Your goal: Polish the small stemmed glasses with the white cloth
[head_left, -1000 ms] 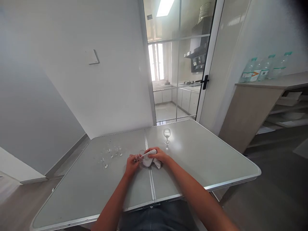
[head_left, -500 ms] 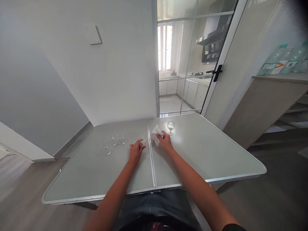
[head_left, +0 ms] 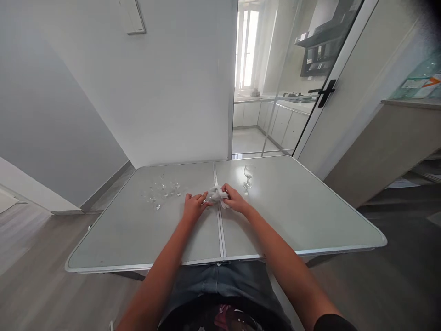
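Over the table's middle seam, my left hand is closed around a small clear glass, tilted on its side. A white cloth is pinched in my right hand and pressed against the glass, covering part of it. Just beyond my right hand a stemmed glass stands upright on the table. To the left, several clear glasses are grouped together; their outlines are faint against the pale top.
The pale folding table has a metal rim and a centre seam. Behind it are a white wall and a glass-paned door with a black handle. At right, plastic bottles stand on a cabinet.
My right hand has brought the white cloth left onto the glass in my left hand; before, they were apart. The camera view has tilted downward.
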A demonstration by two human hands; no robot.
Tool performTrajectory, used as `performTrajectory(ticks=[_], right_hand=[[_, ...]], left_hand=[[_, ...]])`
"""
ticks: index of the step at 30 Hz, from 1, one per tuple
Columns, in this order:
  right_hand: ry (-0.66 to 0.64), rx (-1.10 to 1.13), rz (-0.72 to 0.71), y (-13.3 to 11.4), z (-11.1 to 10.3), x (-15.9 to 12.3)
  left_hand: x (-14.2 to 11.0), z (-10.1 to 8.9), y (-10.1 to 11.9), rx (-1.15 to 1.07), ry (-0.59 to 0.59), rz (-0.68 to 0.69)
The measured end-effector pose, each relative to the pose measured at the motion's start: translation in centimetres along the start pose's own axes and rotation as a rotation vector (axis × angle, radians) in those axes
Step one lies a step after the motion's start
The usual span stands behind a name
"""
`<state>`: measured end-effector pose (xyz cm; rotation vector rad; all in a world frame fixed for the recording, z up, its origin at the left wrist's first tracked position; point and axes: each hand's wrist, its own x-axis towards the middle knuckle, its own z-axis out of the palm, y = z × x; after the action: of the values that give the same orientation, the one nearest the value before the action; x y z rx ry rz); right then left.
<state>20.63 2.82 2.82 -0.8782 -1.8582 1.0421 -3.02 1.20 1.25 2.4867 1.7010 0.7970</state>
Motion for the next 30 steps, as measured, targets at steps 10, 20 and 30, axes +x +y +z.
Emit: performTrajectory(ticks=[10,20,30], right_hand=[[-0.130,0.153,0.031,-1.5,-0.3,-0.9],[-0.184,-0.066,-0.105,-1.1,0.1,-0.9],[0.198,0.498,0.215,-0.1,1.3,0.3]], left_hand=[[-0.5,-1.0,0.4,-0.180,-0.020,0.077],[-0.4,-0.7,-1.0,-0.255,0.003,-0.052],[0.1,0.4,0.6,-0.143,0.359,0.108]])
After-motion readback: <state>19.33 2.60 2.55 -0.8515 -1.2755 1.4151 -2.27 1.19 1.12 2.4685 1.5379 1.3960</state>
